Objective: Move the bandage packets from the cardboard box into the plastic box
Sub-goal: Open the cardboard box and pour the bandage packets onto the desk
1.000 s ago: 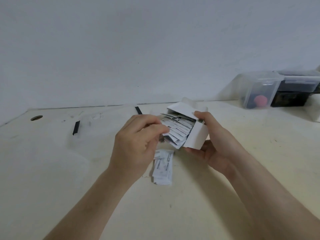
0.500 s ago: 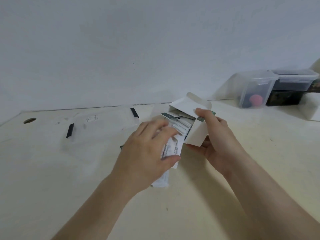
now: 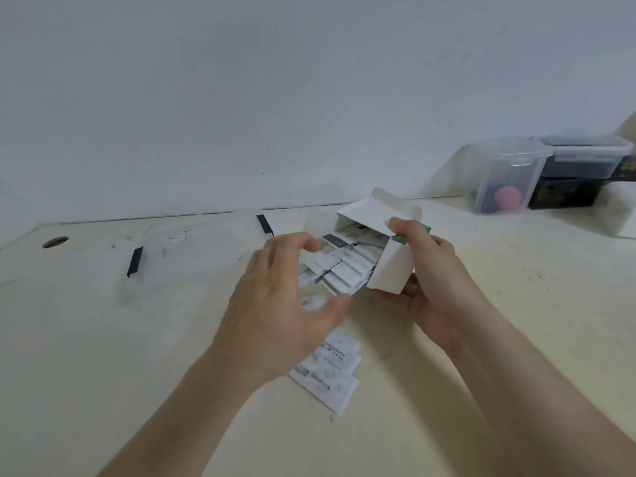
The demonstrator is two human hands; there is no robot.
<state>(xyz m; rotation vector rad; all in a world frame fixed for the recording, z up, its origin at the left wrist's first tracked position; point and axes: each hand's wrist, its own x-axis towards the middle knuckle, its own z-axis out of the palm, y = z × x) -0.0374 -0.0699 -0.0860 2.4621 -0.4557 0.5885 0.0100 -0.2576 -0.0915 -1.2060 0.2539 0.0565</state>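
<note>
- Right hand [image 3: 437,287] clamps the tilted cardboard box [image 3: 390,270], mouth facing left.
- Left hand [image 3: 275,304], half a second ago lower, now cups the spilling bandage packets [image 3: 344,270], fingers curled, grip uncertain.
- Several packets lie beneath it, seemingly inside a barely visible clear plastic box [image 3: 206,256]; the cardboard box remains mostly full.

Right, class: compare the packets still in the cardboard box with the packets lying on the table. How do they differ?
The packets in the cardboard box are fanned and tilted, spilling from the cardboard box that the right hand holds; the packets on the table lie flat and overlapping. The left hand reaches the boxed ones; the table ones lie untouched. Both are white printed sachets.
</note>
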